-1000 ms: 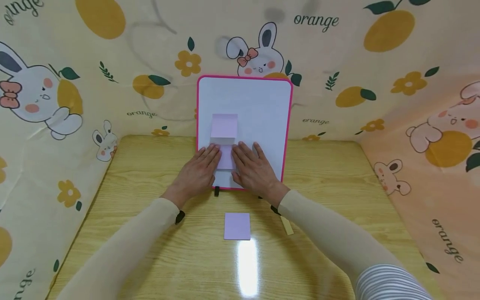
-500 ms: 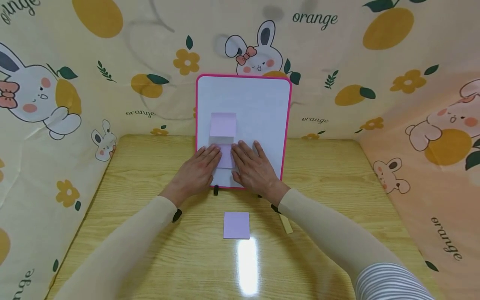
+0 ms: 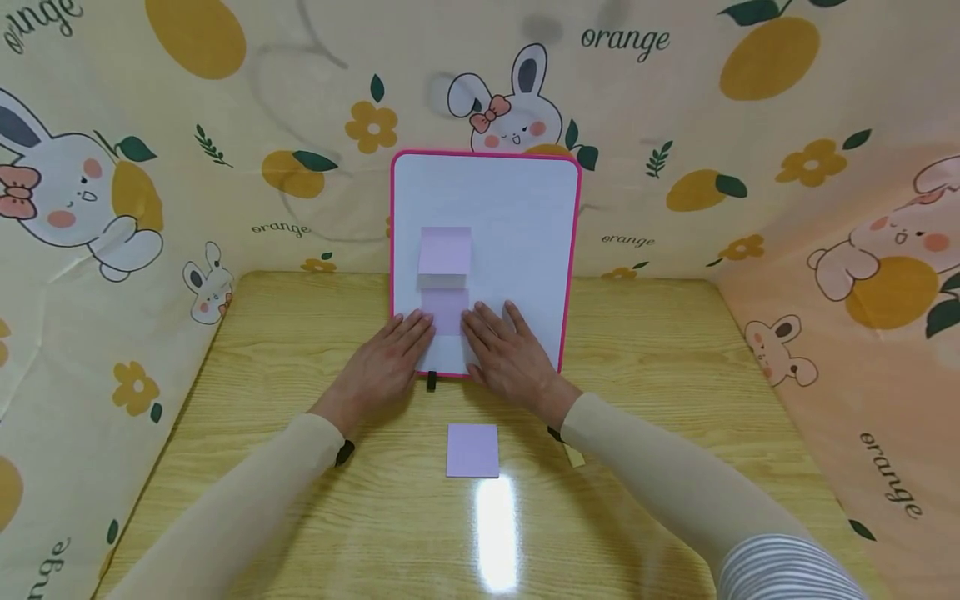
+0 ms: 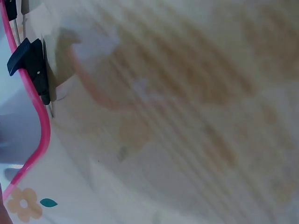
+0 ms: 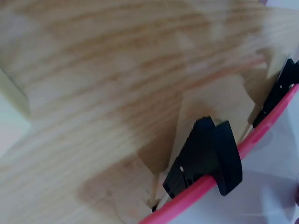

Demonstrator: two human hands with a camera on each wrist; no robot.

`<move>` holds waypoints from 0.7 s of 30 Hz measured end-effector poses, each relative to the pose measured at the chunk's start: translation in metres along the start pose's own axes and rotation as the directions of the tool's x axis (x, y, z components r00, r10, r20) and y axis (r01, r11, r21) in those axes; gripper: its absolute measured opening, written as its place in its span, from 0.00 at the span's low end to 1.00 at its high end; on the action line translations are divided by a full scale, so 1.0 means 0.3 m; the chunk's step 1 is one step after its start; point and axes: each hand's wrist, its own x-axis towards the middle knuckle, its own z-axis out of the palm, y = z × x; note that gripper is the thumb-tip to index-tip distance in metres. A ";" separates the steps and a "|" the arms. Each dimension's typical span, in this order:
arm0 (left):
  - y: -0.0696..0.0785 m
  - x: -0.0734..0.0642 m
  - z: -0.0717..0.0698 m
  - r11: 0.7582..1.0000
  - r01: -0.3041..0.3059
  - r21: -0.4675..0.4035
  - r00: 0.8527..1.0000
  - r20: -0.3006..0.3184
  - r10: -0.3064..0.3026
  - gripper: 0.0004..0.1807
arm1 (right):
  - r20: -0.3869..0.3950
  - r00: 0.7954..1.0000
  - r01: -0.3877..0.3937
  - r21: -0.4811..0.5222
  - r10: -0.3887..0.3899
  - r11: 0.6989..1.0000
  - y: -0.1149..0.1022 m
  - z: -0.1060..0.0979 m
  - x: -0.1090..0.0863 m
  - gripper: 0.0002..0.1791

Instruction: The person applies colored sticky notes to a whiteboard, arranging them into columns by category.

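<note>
A white board (image 3: 517,225) with a pink frame stands propped up at the back of the table. Two purple sticky notes cling to its left half: an upper note (image 3: 445,248) whose bottom edge lifts away, and a lower note (image 3: 447,310) lying flatter. At the lower note's left edge, my left hand (image 3: 375,362) touches the board with straight fingers. My right hand (image 3: 517,358) rests flat on the board, fingertips at the same note's right edge. A purple sticky note pad (image 3: 472,450) lies on the table in front, between the forearms.
Black clips (image 5: 201,158) grip the board's lower pink edge; a clip (image 4: 32,70) also shows in the left wrist view. A pale yellow strip (image 3: 575,456) pokes out beneath the right forearm. Patterned cloth (image 3: 315,100) surrounds the wooden table (image 3: 645,350) at back and sides.
Both hands have slid a little down the board along the lower note's sides, uncovering more of it. The upper note and the pad on the table stay put.
</note>
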 end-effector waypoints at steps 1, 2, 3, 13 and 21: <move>0.003 -0.003 0.002 1.000 0.002 -0.003 1.000 0.000 -0.002 0.35 | 0.007 1.000 0.002 -0.002 -0.002 1.000 -0.003 0.000 -0.003 0.40; 0.006 -0.007 0.003 1.000 0.006 -0.006 1.000 0.001 -0.006 0.35 | 0.015 1.000 0.006 -0.001 -0.006 1.000 -0.006 -0.001 -0.006 0.40; 0.010 -0.010 0.004 1.000 0.012 -0.012 1.000 0.001 -0.012 0.35 | 0.022 1.000 0.010 -0.002 -0.010 1.000 -0.009 -0.001 -0.010 0.41; 0.050 -0.039 -0.011 0.989 0.080 -0.124 0.997 0.025 -0.077 0.33 | -0.038 0.999 0.034 0.057 -0.031 0.998 -0.025 -0.009 -0.055 0.34; 0.125 -0.068 -0.049 0.964 0.145 -0.223 0.989 0.065 -0.133 0.33 | -0.105 0.987 -0.096 0.238 0.124 0.966 0.024 -0.030 -0.145 0.27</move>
